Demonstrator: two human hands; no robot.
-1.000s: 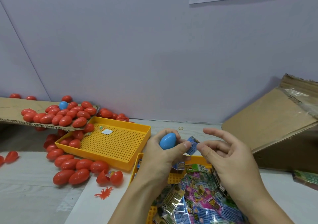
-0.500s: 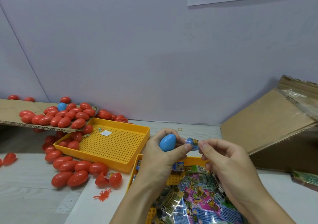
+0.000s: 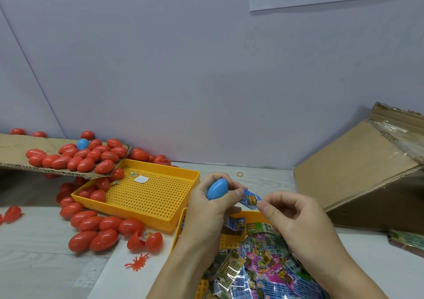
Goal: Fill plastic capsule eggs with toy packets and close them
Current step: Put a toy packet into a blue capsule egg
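Item in hand: one blue capsule egg (image 3: 217,188), gripped in your left hand (image 3: 211,203) with fingers curled round it and the thumb across its front; whether its halves are parted cannot be told from here. Second item: one small folded toy packet (image 3: 251,200), pinched at its near corner by your right hand (image 3: 296,216) and touching the left thumb tip, so it sits between the two hands, just beside the egg. Stock below the right hand: loose packets (image 3: 257,266) heaped in a yellow tray (image 3: 181,225). Left of the left hand: an empty-looking perforated yellow tray (image 3: 146,197), red eggs (image 3: 91,225) scattered round it, one red egg lying open (image 3: 145,241) and a small red rubber toy (image 3: 137,260) near your left forearm. Risks, as judged: the packet is held only by a corner and could spring unfolded or slip back into the heap; if it goes in proud of the rim, the halves would likely not snap shut; a smooth egg squeezed off-centre may pop out and roll among the red ones. Surface: pale wood-grain worktop (image 3: 34,264) with a white sheet under the trays. Room: plain lilac wall (image 3: 206,80) beyond the hands, a tilted cardboard box (image 3: 358,174) to the right of the right hand, a cardboard flap (image 3: 13,151) carrying more red eggs far left.
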